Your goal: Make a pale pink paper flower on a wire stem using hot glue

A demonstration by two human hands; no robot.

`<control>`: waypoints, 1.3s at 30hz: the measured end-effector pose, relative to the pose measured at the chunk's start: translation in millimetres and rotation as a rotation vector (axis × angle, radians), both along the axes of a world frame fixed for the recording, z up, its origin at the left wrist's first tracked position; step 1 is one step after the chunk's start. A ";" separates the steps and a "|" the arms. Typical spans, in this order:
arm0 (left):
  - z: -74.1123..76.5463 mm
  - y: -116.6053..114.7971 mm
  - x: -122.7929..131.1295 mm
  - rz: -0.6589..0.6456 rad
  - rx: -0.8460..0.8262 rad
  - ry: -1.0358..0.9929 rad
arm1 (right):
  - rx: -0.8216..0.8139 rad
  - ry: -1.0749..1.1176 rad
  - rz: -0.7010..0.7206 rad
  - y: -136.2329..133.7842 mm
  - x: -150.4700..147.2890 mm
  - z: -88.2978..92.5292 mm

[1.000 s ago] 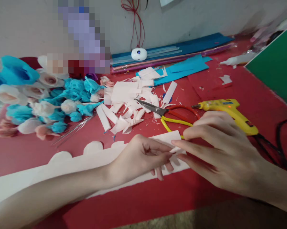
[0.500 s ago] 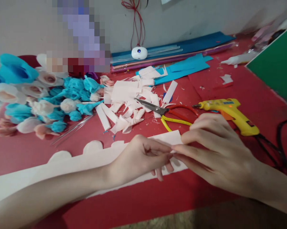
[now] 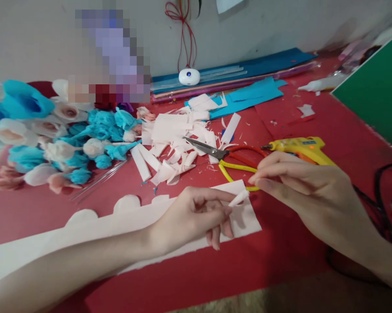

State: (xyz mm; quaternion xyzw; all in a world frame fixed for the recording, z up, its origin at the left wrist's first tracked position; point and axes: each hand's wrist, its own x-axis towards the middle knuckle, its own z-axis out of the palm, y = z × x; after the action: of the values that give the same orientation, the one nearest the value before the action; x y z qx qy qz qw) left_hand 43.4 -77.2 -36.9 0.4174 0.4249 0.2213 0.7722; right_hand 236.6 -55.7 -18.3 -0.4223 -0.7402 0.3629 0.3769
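Note:
My left hand pinches a small rolled piece of pale pink paper between thumb and fingers, over a long pale pink paper strip with a scalloped top edge. My right hand hovers just to the right of the roll, fingers loosely curled and holding nothing, above the yellow loop handle of the scissors. The yellow glue gun lies right behind my right hand.
Cut pink paper strips lie in a heap mid-table. Blue and pink paper flowers pile up at the left. Blue sheets and a white device sit by the wall. A green board stands right; black cable runs beside it.
My right hand has let go of the paper roll and drawn back up and to the right. My left hand keeps the roll pinched.

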 end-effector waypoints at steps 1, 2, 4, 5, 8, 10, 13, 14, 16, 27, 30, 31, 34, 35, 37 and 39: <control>0.0 -0.3 -0.3 0.012 0.004 -0.020 | -0.034 0.018 0.016 0.5 0.1 -0.2; 0.1 -0.6 -0.6 0.026 0.007 -0.039 | -0.067 0.032 0.024 0.8 0.0 -0.7; 0.5 -1.1 -1.3 0.059 0.003 -0.063 | -0.121 0.050 0.033 1.1 -0.2 -2.2; 0.8 -1.3 -1.5 0.071 -0.002 -0.068 | -0.152 0.060 0.033 1.1 -0.2 -3.3; 1.2 -0.9 -1.2 0.088 -0.015 -0.062 | -0.262 0.116 0.022 0.6 0.9 -8.4; 0.8 -0.1 -0.2 0.105 -0.014 -0.061 | -0.326 0.183 0.018 0.5 2.5 -12.1; -0.3 0.7 1.2 0.135 -0.041 -0.091 | -0.395 0.272 0.040 1.2 4.5 -14.8; -0.4 0.8 1.3 0.138 -0.050 -0.101 | -0.418 0.296 0.050 1.6 4.8 -14.8; 0.0 0.7 0.9 0.142 -0.041 -0.098 | -0.457 0.334 0.060 2.3 4.5 -14.1; 1.4 2.0 -0.5 0.236 0.034 -0.174 | -0.450 0.254 0.025 0.1 1.5 -4.0; 1.5 1.9 -0.2 0.230 0.046 -0.178 | -0.385 0.191 0.029 0.2 -0.3 0.8; 1.4 1.4 -0.3 0.234 0.052 -0.185 | -0.363 0.171 0.032 0.3 -0.8 1.4; 0.7 -0.6 -0.9 0.255 0.083 -0.206 | -0.331 0.112 0.051 0.7 -1.5 0.2; 0.3 -1.1 -1.1 0.259 0.094 -0.209 | -0.324 0.099 0.068 0.8 -1.7 -0.8; -0.3 -1.6 -1.5 0.250 0.108 -0.212 | -0.321 0.077 0.096 0.7 -2.4 -2.6; -0.6 -1.5 -1.6 0.238 0.110 -0.224 | -0.334 0.062 0.107 0.1 -3.8 -3.4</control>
State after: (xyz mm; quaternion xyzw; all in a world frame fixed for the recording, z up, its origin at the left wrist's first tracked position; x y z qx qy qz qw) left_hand 41.8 -78.7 -37.6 0.3785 0.3699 0.3790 0.7591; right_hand 232.8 -55.6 -21.7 -0.4278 -0.6790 0.5130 0.3044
